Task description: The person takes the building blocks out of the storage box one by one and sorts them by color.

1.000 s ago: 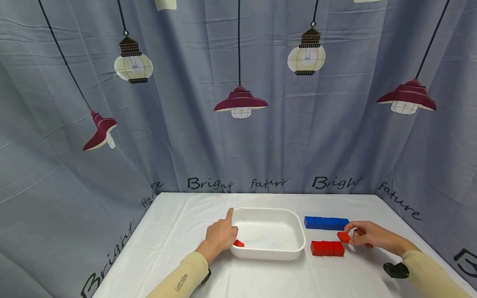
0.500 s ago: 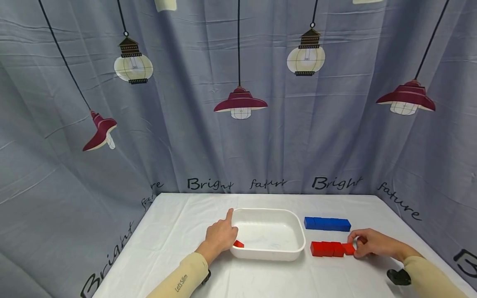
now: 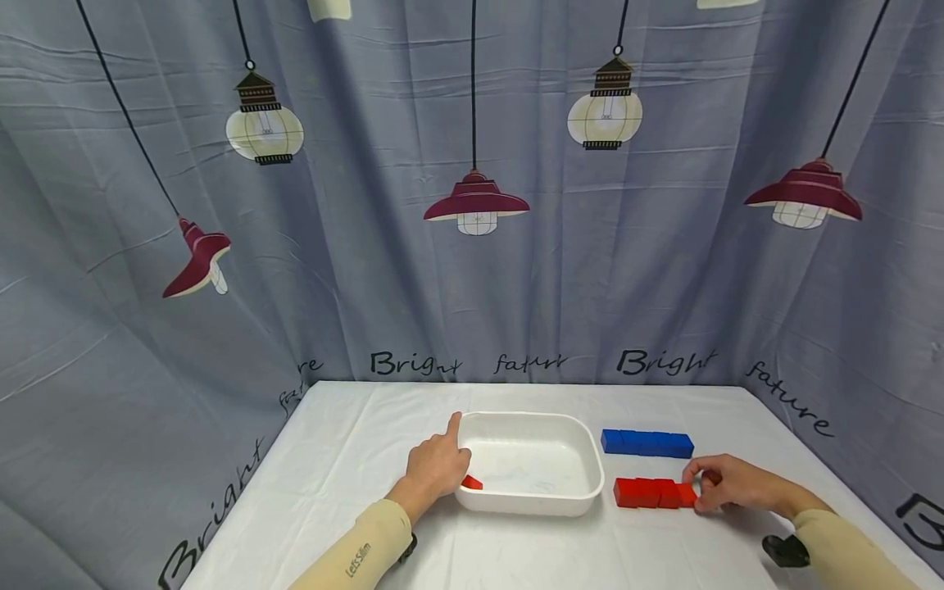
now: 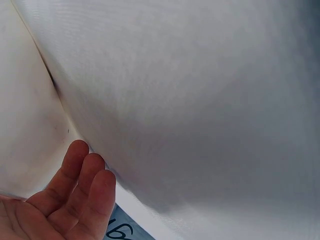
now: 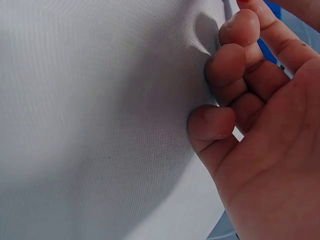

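My left hand rests at the left side of a white rectangular tray, its index finger stretched along the rim. Three of its fingers look fairly straight in the left wrist view. A small red piece shows inside the tray's near left corner. To the right, a row of red blocks lies on the white cloth. My right hand pinches the red block at that row's right end between thumb and index finger. In the right wrist view the other fingers curl loosely near the cloth.
A row of blue blocks lies behind the red row, parallel to it. The white-covered table reaches back to a grey-blue curtain printed with lamps and lettering.
My right hand has brought the red block from near the blue row toward me, then slid it left against the red row's end. My left hand and the tray have stayed put.
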Motion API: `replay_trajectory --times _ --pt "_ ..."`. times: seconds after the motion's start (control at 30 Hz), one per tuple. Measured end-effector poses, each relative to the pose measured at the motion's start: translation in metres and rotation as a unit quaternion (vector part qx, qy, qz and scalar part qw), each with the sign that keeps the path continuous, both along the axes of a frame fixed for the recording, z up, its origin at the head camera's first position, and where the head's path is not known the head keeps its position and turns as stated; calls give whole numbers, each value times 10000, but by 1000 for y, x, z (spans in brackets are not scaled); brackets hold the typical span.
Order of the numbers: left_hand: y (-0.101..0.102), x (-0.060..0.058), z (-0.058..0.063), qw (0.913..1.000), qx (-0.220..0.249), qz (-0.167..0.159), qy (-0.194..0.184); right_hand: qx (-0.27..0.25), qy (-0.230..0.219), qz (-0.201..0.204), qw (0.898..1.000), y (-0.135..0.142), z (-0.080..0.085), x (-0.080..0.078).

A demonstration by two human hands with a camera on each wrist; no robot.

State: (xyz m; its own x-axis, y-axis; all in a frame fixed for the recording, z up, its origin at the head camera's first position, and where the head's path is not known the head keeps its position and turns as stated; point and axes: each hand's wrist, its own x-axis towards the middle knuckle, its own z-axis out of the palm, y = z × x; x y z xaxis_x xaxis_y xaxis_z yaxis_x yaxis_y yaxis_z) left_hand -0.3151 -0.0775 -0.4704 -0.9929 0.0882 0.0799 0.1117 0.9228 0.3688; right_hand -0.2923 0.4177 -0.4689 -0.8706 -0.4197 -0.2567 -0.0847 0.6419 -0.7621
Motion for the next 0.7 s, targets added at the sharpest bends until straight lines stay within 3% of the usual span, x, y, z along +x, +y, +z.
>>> replay_trajectory --times 0.37,0.7 --pt "0 0 -2 9999 53 64 -110 141 -29 -133 9998 -4 2 2" --pt "2 1 1 9999 31 100 -109 94 170 -62 9998 -19 24 -6"
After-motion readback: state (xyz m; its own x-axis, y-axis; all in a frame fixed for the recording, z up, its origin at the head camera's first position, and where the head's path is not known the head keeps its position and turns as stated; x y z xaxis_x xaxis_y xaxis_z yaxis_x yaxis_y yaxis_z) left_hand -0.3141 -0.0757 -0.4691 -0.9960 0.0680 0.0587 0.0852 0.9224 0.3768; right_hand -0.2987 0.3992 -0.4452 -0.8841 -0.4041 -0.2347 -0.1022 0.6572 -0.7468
